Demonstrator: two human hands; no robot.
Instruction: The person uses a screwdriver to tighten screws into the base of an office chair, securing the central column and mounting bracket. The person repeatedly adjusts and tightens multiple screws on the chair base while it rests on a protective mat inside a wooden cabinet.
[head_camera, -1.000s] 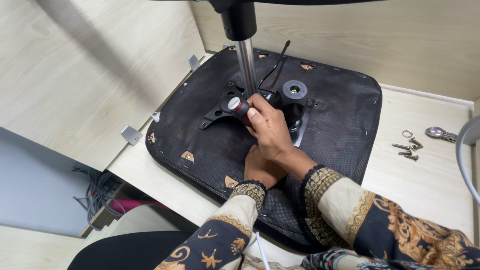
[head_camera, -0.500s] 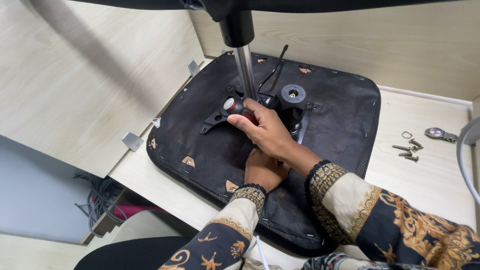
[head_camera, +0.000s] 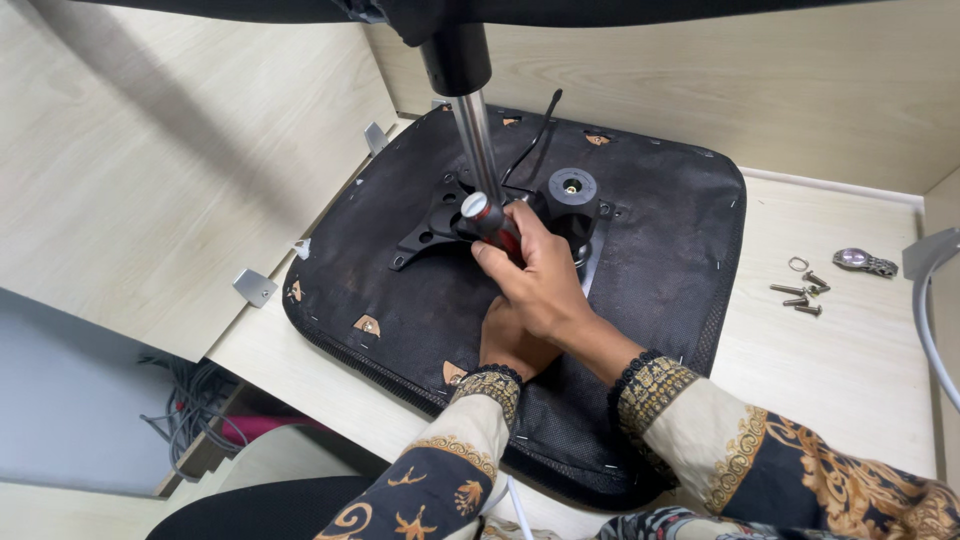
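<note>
- The right hand (head_camera: 535, 275) is closed around the red and black handle of a screwdriver (head_camera: 488, 220), whose silver butt end faces the camera.
- The screwdriver sits over the black metal bracket (head_camera: 432, 222) in the middle of an upturned black chair seat (head_camera: 660, 230).
- The left hand (head_camera: 512, 345) lies on the seat just under the right wrist; most of it is hidden, so I cannot tell whether it grips anything.
- The seat lies flat on a pale wooden worktop (head_camera: 850, 370), near its left edge.
- A shiny metal column (head_camera: 478, 145) rises from the bracket towards the camera, touching the screwdriver's handle in this view.
- A black round knob (head_camera: 572, 188) stands just right of the column.
- Loose screws (head_camera: 800, 295) and a small ring lie on the worktop, well apart from the hands, to the right of the seat.
</note>
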